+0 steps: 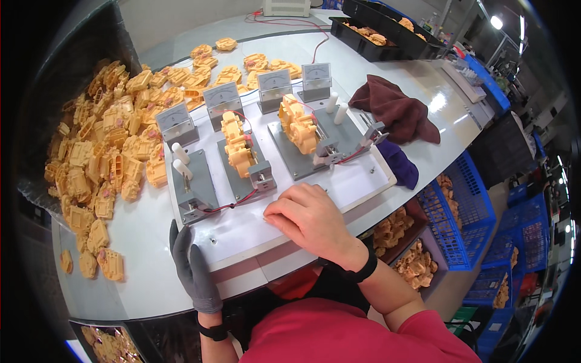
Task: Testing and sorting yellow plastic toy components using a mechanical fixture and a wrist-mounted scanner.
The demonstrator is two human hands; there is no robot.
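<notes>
My left hand (193, 272), in a grey glove, rests at the front left corner of a white board (242, 233). Its fingers are stretched out, and nothing shows in them. Bare and loosely bent, my right hand (311, 221) lies at the board's front edge, with no object visible in it. Several grey test fixtures stand on the board. The left fixture (203, 187) has two white pegs and no part on it. An orange-yellow plastic housing (236, 145) sits upright in the fixture beside it, and another plastic housing (296, 124) is in the one further right. Panel meters (223, 100) stand behind them.
A large heap of plastic housings (115, 139) covers the table's left side, with more along the back. A dark red cloth (396, 109) and a purple cloth (398, 163) lie right of the board. Black trays (375, 51) stand behind; blue crates (478, 212) are below right.
</notes>
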